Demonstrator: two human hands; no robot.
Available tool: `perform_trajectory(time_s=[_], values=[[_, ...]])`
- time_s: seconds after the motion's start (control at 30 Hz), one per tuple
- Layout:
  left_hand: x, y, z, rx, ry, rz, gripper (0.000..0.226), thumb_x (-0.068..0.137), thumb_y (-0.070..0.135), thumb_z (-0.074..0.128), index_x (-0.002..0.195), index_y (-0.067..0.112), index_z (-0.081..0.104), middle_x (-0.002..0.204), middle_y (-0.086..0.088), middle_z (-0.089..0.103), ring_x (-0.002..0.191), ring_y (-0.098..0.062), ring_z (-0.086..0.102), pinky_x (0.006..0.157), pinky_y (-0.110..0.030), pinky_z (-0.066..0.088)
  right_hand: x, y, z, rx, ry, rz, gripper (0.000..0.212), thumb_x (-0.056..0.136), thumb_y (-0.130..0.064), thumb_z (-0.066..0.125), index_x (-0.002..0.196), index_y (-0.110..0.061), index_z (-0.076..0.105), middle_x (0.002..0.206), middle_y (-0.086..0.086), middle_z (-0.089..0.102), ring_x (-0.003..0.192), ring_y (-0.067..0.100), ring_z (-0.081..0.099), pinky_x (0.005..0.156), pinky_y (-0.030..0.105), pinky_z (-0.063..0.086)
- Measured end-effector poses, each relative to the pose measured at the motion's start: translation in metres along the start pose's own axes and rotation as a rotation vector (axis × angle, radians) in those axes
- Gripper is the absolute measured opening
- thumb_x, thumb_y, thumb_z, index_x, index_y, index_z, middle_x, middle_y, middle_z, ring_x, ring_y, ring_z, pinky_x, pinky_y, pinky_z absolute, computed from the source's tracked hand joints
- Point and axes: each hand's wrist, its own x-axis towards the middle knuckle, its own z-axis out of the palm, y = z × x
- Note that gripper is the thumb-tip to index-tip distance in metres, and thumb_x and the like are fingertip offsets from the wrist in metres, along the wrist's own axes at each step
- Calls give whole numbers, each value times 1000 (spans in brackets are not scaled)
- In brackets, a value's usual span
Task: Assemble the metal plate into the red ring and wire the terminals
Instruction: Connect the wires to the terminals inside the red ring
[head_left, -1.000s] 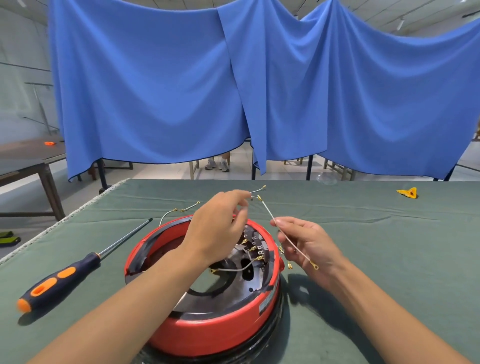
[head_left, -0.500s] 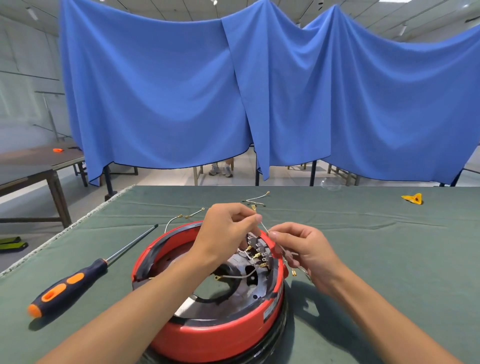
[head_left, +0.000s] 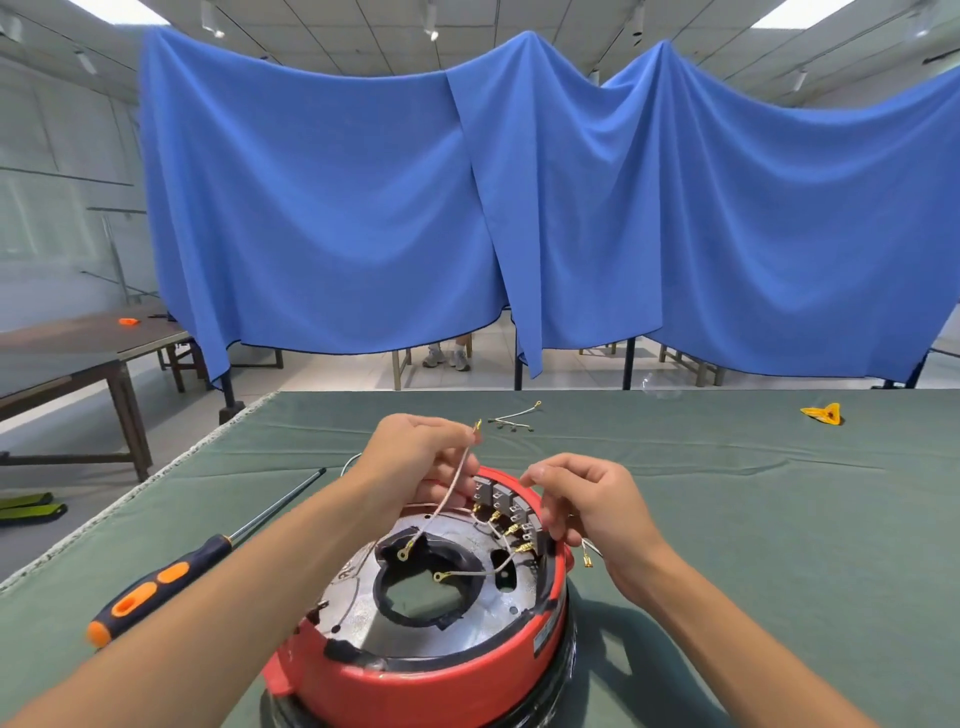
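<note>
Round red plastic ring (head_left: 431, 680) sits on the green cloth-covered worktop (head_left: 753, 519), near edge, centre of view. Silvery metal plate (head_left: 467, 618) with a black-rimmed central opening lies inside the ring. Row of grey terminal blocks (head_left: 506, 506) stands along the ring's far inner side, several gold connectors already plugged in.

Left hand (head_left: 415, 462) is above the far rim; its fingers (head_left: 452, 431) pinch a thin pale wire (head_left: 451, 491) near its upper gold end. The wire slants down and its ring lug rests on the plate's black collar.

Right hand (head_left: 592, 506) is at the ring's right rim by the terminals, fingers curled around a second wire whose gold tip shows below the palm.

Orange-and-black-handled screwdriver (head_left: 166, 582) lies left of the ring. Loose wires (head_left: 514, 418) lie farther back; small yellow object (head_left: 823, 414) far right. Blue draped cloth (head_left: 519, 208) hangs behind.
</note>
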Motion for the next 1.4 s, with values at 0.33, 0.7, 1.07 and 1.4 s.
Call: perform_trajectory(time_s=[0.33, 0.7, 1.07, 1.4], values=[[3, -24, -2, 259, 39, -170, 10, 82, 2, 57, 81, -3, 66, 59, -9, 58, 41, -16, 45, 40, -21, 43, 42, 10, 34, -129, 303, 12, 11, 87, -10, 57, 83, -14, 67, 46, -8, 48, 40, 9, 42, 50, 31, 41], [7, -39, -2, 376, 37, -39, 18, 81, 10, 58, 66, 13, 68, 59, -2, 59, 38, -11, 34, 37, -15, 25, 37, 21, 29, -514, 131, -127, 22, 80, -16, 61, 73, -36, 65, 92, -14, 57, 100, 15, 52, 86, 34, 45], [4, -37, -1, 317, -16, 29, 22, 85, 9, 60, 67, 15, 72, 58, -3, 59, 39, -13, 35, 37, -15, 24, 35, 17, 30, -402, 22, -131, 21, 81, -27, 70, 60, -30, 69, 88, -2, 67, 105, 20, 55, 94, 43, 44], [1, -31, -6, 162, -100, -106, 21, 90, 17, 60, 97, 1, 71, 74, -6, 71, 44, -8, 47, 39, -18, 34, 33, 16, 30, -236, 29, -109, 14, 76, -13, 77, 65, -19, 72, 78, 9, 70, 71, 15, 62, 70, 29, 49]])
